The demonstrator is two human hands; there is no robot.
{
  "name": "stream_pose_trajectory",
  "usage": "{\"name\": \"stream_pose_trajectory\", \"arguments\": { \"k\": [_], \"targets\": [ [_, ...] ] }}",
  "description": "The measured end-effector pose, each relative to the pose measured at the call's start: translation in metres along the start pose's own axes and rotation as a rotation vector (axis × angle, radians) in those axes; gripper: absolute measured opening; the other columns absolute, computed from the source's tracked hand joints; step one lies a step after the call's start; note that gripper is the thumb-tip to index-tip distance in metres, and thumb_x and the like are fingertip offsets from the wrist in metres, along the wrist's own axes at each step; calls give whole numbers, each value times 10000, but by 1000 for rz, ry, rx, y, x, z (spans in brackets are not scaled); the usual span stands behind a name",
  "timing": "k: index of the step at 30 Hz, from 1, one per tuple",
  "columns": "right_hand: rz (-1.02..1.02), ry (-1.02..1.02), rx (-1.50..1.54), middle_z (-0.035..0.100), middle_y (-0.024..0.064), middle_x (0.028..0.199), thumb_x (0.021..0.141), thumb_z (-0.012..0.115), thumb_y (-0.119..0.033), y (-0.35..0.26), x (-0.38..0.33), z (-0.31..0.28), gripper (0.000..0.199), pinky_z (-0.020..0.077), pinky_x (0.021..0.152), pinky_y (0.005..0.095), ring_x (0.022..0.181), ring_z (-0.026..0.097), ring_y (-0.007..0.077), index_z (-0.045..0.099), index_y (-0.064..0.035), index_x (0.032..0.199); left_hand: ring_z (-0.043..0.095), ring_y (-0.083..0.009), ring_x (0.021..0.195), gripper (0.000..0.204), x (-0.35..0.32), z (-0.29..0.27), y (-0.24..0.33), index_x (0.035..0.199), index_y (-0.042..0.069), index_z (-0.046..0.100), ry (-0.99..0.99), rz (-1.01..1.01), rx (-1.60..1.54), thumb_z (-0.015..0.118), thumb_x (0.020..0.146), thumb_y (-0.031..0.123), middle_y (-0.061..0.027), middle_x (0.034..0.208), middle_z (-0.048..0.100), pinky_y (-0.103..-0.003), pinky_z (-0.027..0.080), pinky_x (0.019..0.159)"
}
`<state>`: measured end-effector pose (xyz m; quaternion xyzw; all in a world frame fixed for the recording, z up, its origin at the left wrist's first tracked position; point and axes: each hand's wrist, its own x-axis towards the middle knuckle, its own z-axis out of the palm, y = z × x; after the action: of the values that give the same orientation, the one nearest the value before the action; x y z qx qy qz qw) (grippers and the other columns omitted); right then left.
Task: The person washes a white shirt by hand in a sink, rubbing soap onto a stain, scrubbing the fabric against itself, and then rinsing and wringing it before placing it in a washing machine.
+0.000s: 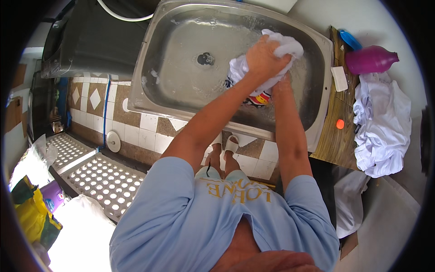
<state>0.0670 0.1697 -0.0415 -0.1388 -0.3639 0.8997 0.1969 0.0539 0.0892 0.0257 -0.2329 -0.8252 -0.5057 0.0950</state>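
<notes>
A wet white garment [293, 46] is bunched up over the right half of a steel sink [174, 93]. My left hand [264, 55] is closed over the top of the bunch. Lower down, my right hand [282, 83] grips the same garment, partly covered by its folds and by my left hand. A part with a red, yellow and black print [259, 99] hangs below the bunch, near the sink's front wall. Shallow water with some suds lies in the sink around a dark drain [205, 59].
A wooden ledge [333, 131] right of the sink holds a pale soap bar [339, 79], an orange cap [340, 123], a purple bottle [372, 60], a blue dish [350, 40] and piled white clothes [382, 124]. A perforated grey panel [106, 181] lies at left.
</notes>
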Motion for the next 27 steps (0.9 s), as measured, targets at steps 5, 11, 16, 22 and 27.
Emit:
{"name": "stream_pose_trajectory", "arguments": {
  "k": [5, 11, 16, 22, 27],
  "targets": [
    [206, 73, 40, 603, 91, 1099, 911, 513, -364, -33, -9, 17, 422, 501, 826, 343, 959, 603, 208, 536, -59, 1200, 613, -353, 837, 283, 31, -14, -39, 869, 128, 683, -28, -45, 92, 629, 779, 392, -153, 912, 642, -443, 487, 754],
    [-304, 28, -1176, 573, 226, 1167, 900, 528, -377, -71, -32, -7, 504, 438, 899, 365, 1052, 576, 341, 524, 3, 1231, 556, -430, 1037, 394, 32, -51, -68, 1236, 278, 526, -199, -33, 514, 511, 869, 421, -236, 1218, 503, -520, 449, 862],
    [-305, -60, -1894, 298, 229, 1399, 808, 622, -265, -44, -32, -9, 544, 408, 952, 439, 1207, 443, 373, 465, -133, 1311, 502, -482, 1117, 482, 12, -45, -63, 1294, 380, 466, -496, 24, 559, 569, 826, 421, -296, 1345, 365, -557, 423, 905],
    [270, -26, -710, 582, 151, 1139, 771, 662, -248, -22, 0, -6, 424, 472, 852, 399, 969, 596, 278, 578, -57, 1140, 635, -333, 871, 419, 8, -18, -108, 1120, 189, 625, -207, -39, 138, 666, 751, 385, -190, 997, 635, -398, 497, 789],
    [328, 8, -58, 637, 89, 1007, 859, 552, -311, -25, 1, 9, 368, 494, 838, 370, 937, 613, 227, 590, -47, 1113, 630, -307, 755, 290, 10, 2, -37, 891, 118, 679, 81, -32, -89, 711, 693, 327, -135, 847, 650, -382, 504, 686]
  ]
}}
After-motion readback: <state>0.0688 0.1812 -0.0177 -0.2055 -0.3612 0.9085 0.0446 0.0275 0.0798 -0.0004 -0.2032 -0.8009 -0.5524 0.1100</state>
